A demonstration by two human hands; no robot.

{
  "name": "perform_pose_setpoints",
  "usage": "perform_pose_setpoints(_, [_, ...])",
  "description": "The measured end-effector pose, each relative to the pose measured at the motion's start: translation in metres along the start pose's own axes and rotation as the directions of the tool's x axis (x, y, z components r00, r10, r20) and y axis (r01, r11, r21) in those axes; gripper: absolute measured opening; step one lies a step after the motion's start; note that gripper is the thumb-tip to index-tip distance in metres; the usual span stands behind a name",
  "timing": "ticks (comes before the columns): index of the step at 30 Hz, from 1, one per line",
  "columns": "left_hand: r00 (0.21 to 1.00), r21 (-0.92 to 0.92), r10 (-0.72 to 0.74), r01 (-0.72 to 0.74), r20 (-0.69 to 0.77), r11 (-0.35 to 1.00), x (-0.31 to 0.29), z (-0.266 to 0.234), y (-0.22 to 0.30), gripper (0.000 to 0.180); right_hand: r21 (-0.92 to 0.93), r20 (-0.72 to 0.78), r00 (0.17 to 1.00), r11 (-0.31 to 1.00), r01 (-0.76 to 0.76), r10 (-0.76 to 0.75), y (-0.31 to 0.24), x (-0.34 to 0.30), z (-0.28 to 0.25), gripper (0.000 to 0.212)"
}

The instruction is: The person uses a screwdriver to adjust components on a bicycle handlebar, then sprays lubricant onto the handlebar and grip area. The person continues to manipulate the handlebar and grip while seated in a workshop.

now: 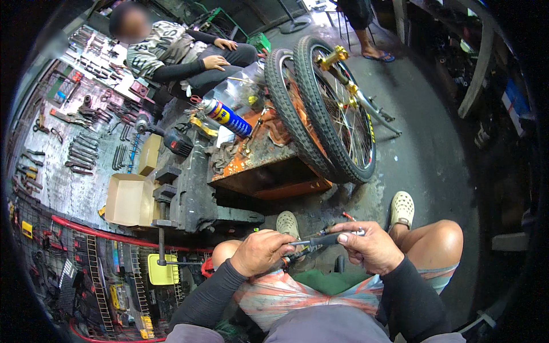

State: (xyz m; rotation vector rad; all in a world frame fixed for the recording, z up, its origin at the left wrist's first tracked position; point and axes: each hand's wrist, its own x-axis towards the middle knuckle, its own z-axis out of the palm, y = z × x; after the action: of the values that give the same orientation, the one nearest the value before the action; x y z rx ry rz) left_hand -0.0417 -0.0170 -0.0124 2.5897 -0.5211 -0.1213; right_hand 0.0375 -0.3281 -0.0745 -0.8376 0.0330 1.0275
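Note:
Above my lap, a slim dark grey rod-shaped part (325,240) with a thicker right end spans the gap between my hands; I cannot tell its exact kind. My left hand (262,251) is closed, thumb and fingers pinched at the thin left end. My right hand (370,244) grips the thicker end between thumb and fingers, with a metallic bit showing beyond the fingertips. Just below it, partly hidden behind the left fingers, are small dark parts with an orange ring (286,261). A green cloth or surface (331,281) shows between my thighs.
Ahead stands a rusty orange metal box (269,180) bearing a blue spray can (227,117) and rags. Two bicycle wheels (337,114) lean against it. A workbench (197,183) with a power drill (178,142), open carton (128,200) and many tools fills the left. Another person (177,54) sits beyond.

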Motion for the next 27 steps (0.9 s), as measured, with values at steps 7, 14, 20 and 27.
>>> perform_pose_setpoints(7, [0.985, 0.274, -0.065, 0.108, -0.162, 0.956, -0.026, -0.021, -0.068, 0.014, 0.109, -0.278, 0.9, 0.919, 0.378, -0.337, -0.041, -0.026, -0.019, 0.026])
perform_pose_setpoints(14, [0.868, 0.153, -0.305, 0.388, -0.392, 0.909, 0.02, -0.031, -0.124, 0.016, 0.063, -0.397, 0.838, 0.9, 0.432, -0.375, -0.041, -0.013, -0.024, 0.025])
perform_pose_setpoints(20, [0.801, 0.223, -0.353, 0.503, -0.483, 0.835, 0.123, -0.014, -0.191, 0.018, 0.008, -0.289, 0.903, 0.942, 0.336, -0.32, -0.03, 0.004, -0.007, 0.024])
perform_pose_setpoints(27, [0.818, 0.304, -0.473, 0.565, -0.327, 0.767, 0.19, -0.023, -0.218, 0.02, -0.018, -0.302, 0.894, 0.94, 0.341, -0.33, -0.039, -0.008, -0.01, 0.025])
